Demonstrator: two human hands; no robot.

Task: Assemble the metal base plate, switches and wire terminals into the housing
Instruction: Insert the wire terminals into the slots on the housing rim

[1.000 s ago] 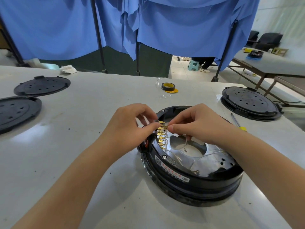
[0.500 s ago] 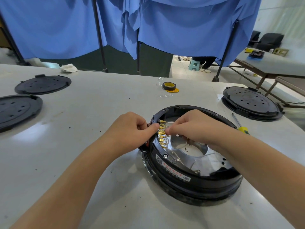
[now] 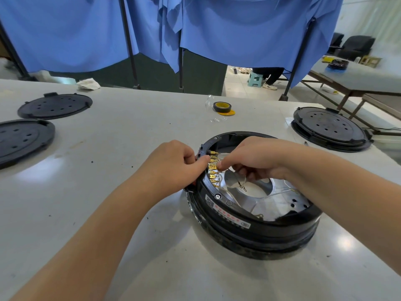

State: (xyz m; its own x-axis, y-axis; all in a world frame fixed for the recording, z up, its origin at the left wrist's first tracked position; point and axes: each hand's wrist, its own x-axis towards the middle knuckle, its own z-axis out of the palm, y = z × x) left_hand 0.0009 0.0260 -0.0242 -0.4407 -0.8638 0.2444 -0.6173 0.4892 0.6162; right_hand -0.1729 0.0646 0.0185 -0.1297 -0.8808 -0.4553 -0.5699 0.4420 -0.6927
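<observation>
The housing [image 3: 253, 216] is a round black ring, two-tiered, with a white and red label on its near wall, and it sits on the grey table [image 3: 130, 213] a little right of centre. Inside it lies the metal base plate [image 3: 275, 198], shiny silver with a large round opening in the middle and small holes near its right edge. Along the ring's inner left side runs a column of brass wire terminals [image 3: 212, 172], thin pale wires trailing from them across the plate.

The left hand [image 3: 175, 166] has its fingers curled at the ring's left rim, thumb tip pressed against the upper terminals; it seems to pinch the black part there, though the grip itself is hidden. The right hand [image 3: 256, 159] reaches over the housing from the right, fingers bent, its fingertip and thumb nipping one terminal in the column.

Two black lids [image 3: 54, 106] lie far left on the table, a tape roll [image 3: 221, 107] stands beyond the housing, and another black lid [image 3: 329, 128] rests at far right.
</observation>
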